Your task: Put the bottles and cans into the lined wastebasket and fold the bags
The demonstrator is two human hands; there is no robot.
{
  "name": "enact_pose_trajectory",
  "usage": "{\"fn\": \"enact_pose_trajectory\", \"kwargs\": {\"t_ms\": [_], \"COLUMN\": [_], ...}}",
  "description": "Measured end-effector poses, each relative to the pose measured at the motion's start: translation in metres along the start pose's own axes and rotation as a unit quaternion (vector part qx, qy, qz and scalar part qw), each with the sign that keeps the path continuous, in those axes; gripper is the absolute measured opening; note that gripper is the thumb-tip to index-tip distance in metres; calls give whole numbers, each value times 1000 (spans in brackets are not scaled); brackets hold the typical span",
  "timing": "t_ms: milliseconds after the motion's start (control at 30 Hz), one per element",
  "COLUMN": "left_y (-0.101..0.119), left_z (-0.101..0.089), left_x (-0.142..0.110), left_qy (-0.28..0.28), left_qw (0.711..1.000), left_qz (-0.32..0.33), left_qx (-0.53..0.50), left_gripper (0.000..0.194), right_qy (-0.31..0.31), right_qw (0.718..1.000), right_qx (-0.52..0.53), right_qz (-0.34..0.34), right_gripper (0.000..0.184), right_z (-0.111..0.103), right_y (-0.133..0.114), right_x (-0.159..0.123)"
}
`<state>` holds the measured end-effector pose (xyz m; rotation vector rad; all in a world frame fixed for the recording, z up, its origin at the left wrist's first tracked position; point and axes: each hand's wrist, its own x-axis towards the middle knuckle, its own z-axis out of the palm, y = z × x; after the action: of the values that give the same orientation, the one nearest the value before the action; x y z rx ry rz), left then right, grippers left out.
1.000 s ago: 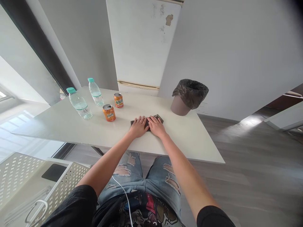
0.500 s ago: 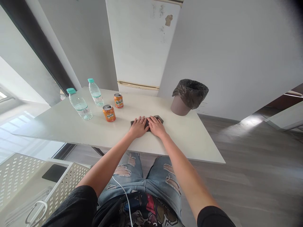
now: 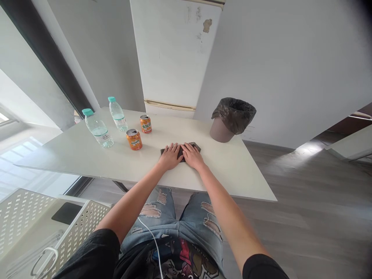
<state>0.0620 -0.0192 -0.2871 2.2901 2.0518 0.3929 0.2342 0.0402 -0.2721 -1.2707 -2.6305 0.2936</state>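
A dark, thin plastic bag [image 3: 195, 146], folded and crumpled, lies flat on the white table [image 3: 116, 166] in front of me. My left hand [image 3: 171, 155] rests palm down on its left part, fingers stretched out. On the right part lies my right hand [image 3: 192, 155], also flat, its fingertips close to those of the left. Most of the bag is hidden under both hands; only its edges show. Neither hand grips anything.
On the table's left stand two water bottles [image 3: 100, 133] [image 3: 118, 116] with teal caps and two orange soda cans [image 3: 134, 140] [image 3: 145, 124]. A brown bin [image 3: 221, 130] lined with a black bag [image 3: 236, 116] stands at the right. A white perforated basket [image 3: 84, 221] is at lower left.
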Motion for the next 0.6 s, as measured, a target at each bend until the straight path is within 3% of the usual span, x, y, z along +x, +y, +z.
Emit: {"fn": "enact_pose_trajectory", "kwargs": {"t_ms": [133, 300, 367, 467, 600], "left_y": [2, 4, 3, 0, -3], "left_z": [-6, -18, -22, -24, -21], "left_x": [-1, -2, -3, -4, -4], "left_qy": [48, 95, 121, 143, 122], "left_qw": [999, 995, 992, 988, 989], "left_qz": [-12, -36, -39, -55, -78], "left_qx": [-14, -16, -18, -24, -30], "left_gripper": [65, 52, 51, 49, 46], "right_qy": [121, 238, 260, 226, 77], "right_qw": [991, 965, 957, 965, 981], "right_qx": [12, 60, 84, 119, 162], "right_qz": [-56, 88, 98, 56, -75], "right_gripper": [57, 45, 41, 36, 35], "right_z": [-7, -13, -14, -16, -17], "right_y": [4, 15, 17, 16, 9], "right_x": [-4, -7, -8, -12, -21]}}
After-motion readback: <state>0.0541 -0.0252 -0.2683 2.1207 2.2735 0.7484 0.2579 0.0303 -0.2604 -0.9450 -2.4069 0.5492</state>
